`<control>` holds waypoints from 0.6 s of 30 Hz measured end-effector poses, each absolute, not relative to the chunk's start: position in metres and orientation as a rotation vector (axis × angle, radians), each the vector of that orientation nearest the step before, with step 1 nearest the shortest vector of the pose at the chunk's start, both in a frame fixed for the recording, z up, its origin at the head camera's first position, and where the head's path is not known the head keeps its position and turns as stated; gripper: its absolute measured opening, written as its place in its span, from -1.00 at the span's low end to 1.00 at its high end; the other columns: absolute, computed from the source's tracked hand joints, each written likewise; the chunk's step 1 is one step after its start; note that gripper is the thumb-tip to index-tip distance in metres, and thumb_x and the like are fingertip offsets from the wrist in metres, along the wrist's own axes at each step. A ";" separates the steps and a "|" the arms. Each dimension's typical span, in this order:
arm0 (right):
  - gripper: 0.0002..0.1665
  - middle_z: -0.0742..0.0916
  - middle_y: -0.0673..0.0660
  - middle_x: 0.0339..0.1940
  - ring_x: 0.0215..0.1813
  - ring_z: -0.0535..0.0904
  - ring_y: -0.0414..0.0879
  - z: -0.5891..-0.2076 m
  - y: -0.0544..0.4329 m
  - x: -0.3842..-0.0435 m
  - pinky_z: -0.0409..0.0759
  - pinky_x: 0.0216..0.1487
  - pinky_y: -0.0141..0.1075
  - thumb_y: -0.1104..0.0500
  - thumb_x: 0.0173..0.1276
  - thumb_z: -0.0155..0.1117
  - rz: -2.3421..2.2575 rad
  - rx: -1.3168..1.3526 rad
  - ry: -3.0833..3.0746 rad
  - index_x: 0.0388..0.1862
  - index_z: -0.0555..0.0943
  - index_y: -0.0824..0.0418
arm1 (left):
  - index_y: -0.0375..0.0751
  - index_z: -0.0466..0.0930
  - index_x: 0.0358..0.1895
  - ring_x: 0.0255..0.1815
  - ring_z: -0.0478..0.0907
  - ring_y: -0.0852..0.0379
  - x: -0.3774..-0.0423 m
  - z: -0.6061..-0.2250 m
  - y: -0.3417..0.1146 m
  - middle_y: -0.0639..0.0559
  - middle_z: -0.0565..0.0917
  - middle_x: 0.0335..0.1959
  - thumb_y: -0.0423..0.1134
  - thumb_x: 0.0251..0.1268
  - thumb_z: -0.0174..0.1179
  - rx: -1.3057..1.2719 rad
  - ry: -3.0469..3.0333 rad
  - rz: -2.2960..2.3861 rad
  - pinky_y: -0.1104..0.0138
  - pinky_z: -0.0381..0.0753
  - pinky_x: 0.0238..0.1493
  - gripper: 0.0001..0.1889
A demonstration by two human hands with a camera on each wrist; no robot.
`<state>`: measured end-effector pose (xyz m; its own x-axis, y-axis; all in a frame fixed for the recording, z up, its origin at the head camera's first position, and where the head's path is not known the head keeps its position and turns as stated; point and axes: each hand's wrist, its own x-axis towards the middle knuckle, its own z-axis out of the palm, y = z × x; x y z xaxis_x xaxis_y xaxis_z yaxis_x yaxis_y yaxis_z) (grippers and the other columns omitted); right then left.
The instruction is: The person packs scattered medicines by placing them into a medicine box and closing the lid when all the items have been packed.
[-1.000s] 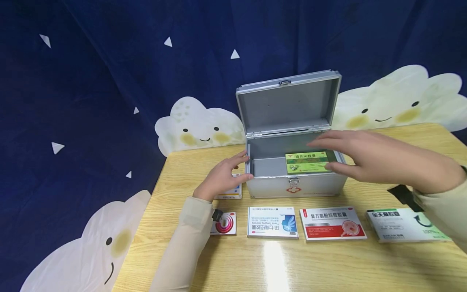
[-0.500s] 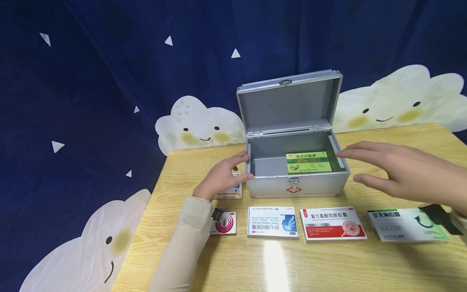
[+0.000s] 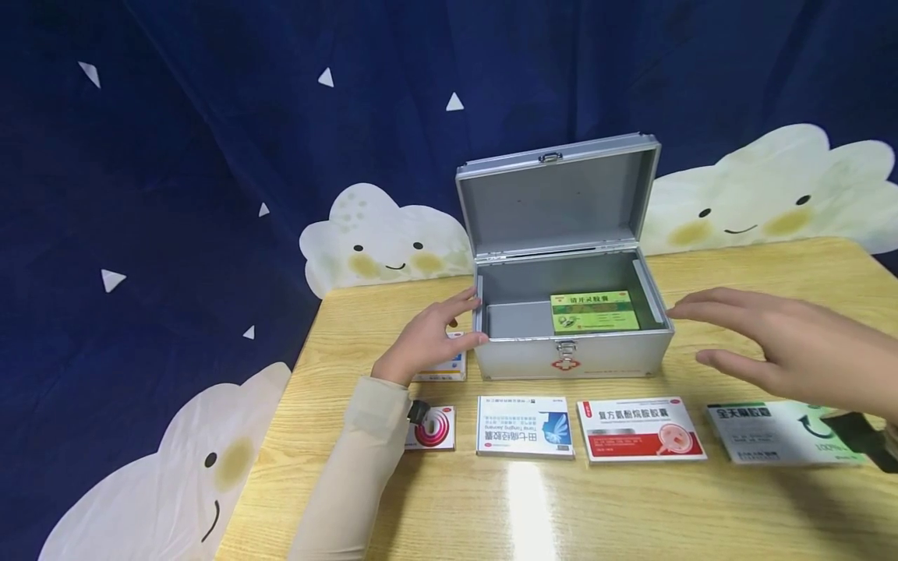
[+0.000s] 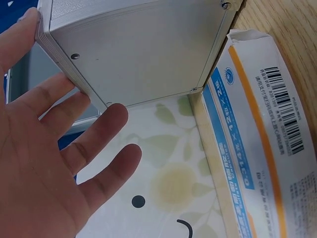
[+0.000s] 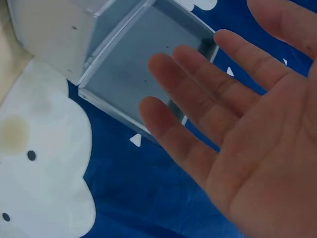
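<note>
A silver metal medicine case (image 3: 512, 361) with a red cross stands on the table, its lid (image 3: 561, 199) raised. Inside, toward the right, lies a green medicine box (image 3: 595, 312). My left hand (image 3: 425, 336) rests against the case's left rim, its thumb and some fingertips touching the edge, fingers extended. Beside that hand, a white box with blue and orange stripes (image 4: 270, 134) is near the case in the left wrist view. My right hand (image 3: 786, 339) hovers just right of the case, fingers spread and holding nothing; the right wrist view shows its bare palm (image 5: 267, 158).
Along the front lie a box with pink rings (image 3: 435, 428), partly behind the left wrist, a white-blue box (image 3: 522, 427), a red-white box (image 3: 640, 430) and a green-white box (image 3: 765, 432), partly covered by the right wrist strap. A dark blue curtain (image 3: 393, 93) hangs behind.
My right hand has drawn back from over the case's right end to beside it, moving right. The green medicine box stays inside. My left hand keeps its place.
</note>
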<state>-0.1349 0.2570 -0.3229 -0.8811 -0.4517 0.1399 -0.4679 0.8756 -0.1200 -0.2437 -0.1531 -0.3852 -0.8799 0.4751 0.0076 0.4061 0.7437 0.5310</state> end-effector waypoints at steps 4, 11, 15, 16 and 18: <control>-0.38 0.64 0.23 0.28 0.24 0.58 0.26 -0.330 0.259 -0.133 0.57 0.06 0.26 -0.07 0.28 0.41 0.232 0.701 -2.973 0.31 0.54 0.01 | 0.10 0.32 0.49 0.21 0.57 -0.06 -0.244 -0.385 -0.153 0.33 0.18 0.58 0.24 0.27 0.22 0.715 2.812 0.803 0.04 0.54 0.22 -0.26; -0.37 0.62 0.31 0.28 0.22 0.57 0.31 -0.342 0.264 -0.133 0.57 0.05 0.26 -0.08 0.27 0.42 0.197 0.620 -3.060 0.30 0.55 0.05 | 0.11 0.32 0.48 0.15 0.58 -0.02 -0.244 -0.385 -0.153 0.34 0.18 0.58 0.24 0.26 0.22 0.717 2.818 0.805 0.08 0.56 0.17 -0.26; -0.39 0.64 0.28 0.26 0.20 0.59 0.28 -0.349 0.268 -0.131 0.58 0.06 0.24 -0.04 0.26 0.43 0.219 0.641 -3.035 0.28 0.56 0.07 | 0.09 0.32 0.48 0.12 0.60 -0.02 -0.244 -0.387 -0.154 0.34 0.18 0.58 0.24 0.26 0.23 0.718 2.808 0.830 0.10 0.57 0.15 -0.25; -0.39 0.64 0.28 0.25 0.20 0.59 0.28 -0.351 0.269 -0.131 0.58 0.06 0.23 -0.04 0.26 0.43 0.224 0.647 -3.029 0.27 0.56 0.07 | 0.09 0.32 0.48 0.10 0.60 0.00 -0.244 -0.387 -0.154 0.35 0.18 0.58 0.24 0.26 0.23 0.716 2.808 0.831 0.11 0.58 0.13 -0.25; -0.41 0.65 0.25 0.25 0.21 0.60 0.25 -0.355 0.271 -0.130 0.58 0.07 0.22 -0.02 0.26 0.44 0.245 0.662 -3.015 0.26 0.56 0.07 | 0.11 0.32 0.48 0.05 0.60 0.06 -0.243 -0.388 -0.154 0.37 0.18 0.58 0.24 0.26 0.23 0.709 2.810 0.829 0.16 0.58 0.08 -0.25</control>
